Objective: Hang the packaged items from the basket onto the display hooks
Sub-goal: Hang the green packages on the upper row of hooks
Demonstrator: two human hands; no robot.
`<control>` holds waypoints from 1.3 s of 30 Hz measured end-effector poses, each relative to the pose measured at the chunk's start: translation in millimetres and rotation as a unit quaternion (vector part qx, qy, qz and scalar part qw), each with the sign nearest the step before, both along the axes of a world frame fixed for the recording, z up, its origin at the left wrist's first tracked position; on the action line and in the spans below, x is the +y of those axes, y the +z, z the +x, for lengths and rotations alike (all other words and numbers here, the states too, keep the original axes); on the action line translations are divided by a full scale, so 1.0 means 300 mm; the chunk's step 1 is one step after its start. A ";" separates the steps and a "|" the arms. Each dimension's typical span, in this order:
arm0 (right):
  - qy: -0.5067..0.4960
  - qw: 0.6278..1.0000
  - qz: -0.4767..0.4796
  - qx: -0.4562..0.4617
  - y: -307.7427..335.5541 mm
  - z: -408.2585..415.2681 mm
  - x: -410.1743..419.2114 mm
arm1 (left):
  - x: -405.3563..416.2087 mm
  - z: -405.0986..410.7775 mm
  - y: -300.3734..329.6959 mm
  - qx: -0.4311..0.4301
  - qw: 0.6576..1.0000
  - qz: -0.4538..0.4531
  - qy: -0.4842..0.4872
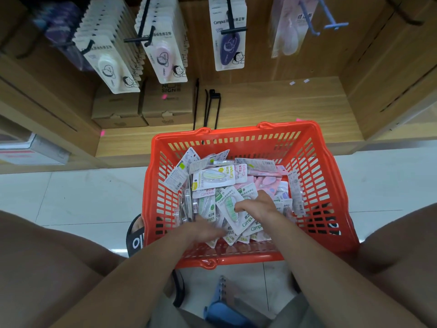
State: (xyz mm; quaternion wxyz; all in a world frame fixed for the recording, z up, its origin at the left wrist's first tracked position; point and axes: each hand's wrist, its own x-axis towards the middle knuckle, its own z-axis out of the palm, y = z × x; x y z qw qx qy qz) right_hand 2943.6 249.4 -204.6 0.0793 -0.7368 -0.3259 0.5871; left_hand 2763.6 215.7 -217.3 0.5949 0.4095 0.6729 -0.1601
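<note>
A red plastic basket [314,171] stands on the floor between my knees, holding several carded correction-tape packets [214,177] in green, pink and lilac. Both hands are down inside it. My right hand [259,205] curls its fingers over a green packet [230,208] on top of the pile. My left hand [208,229] is blurred and lies on the packets near the front wall; its grip is unclear. Above, black display hooks [230,18] carry white, pink and navy packets. A blue hook [331,24] at the right holds a pale pink packet.
Two cardboard boxes [165,102] sit on the wooden lower shelf [283,107], with loose black hooks [212,107] lying beside them. A blue stool [222,308] is under me. A black sandal [136,237] is left of the basket. Wooden side panels flank the bay.
</note>
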 end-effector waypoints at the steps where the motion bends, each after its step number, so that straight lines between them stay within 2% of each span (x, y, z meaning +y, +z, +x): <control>1: 0.000 1.000 -0.001 0.001 -0.004 0.008 0.002 | -0.007 -0.002 -0.012 -0.007 0.999 0.002 0.032; 4: 0.003 1.000 -0.016 0.017 -0.002 0.018 -0.002 | -0.012 0.009 -0.030 -0.024 0.988 0.010 0.149; 8: 0.000 0.999 0.001 0.044 -0.019 0.021 -0.016 | -0.014 0.000 -0.069 -0.050 0.979 0.031 0.197; 12: -0.039 0.996 0.002 0.080 0.000 0.029 -0.025 | -0.017 -0.045 -0.213 -0.099 0.961 0.046 0.254; 14: -0.062 0.993 -0.009 0.100 0.011 0.046 -0.022 | -0.016 -0.010 -0.094 -0.118 0.950 0.033 0.288; 21: -0.131 0.976 -0.032 0.173 -0.017 0.120 0.001 | -0.006 0.013 -0.021 -0.158 0.929 -0.011 0.334; 26: -0.162 0.959 -0.044 0.226 0.017 0.140 -0.009 | 0.000 0.023 0.007 -0.213 0.902 -0.024 0.374; 34: -0.152 0.955 -0.048 0.251 0.000 0.191 0.002 | 0.002 -0.009 0.025 -0.246 0.859 -0.053 0.445; 39: -0.130 0.952 -0.079 0.266 0.016 0.201 0.001 | -0.016 0.000 0.065 -0.244 0.866 -0.060 0.433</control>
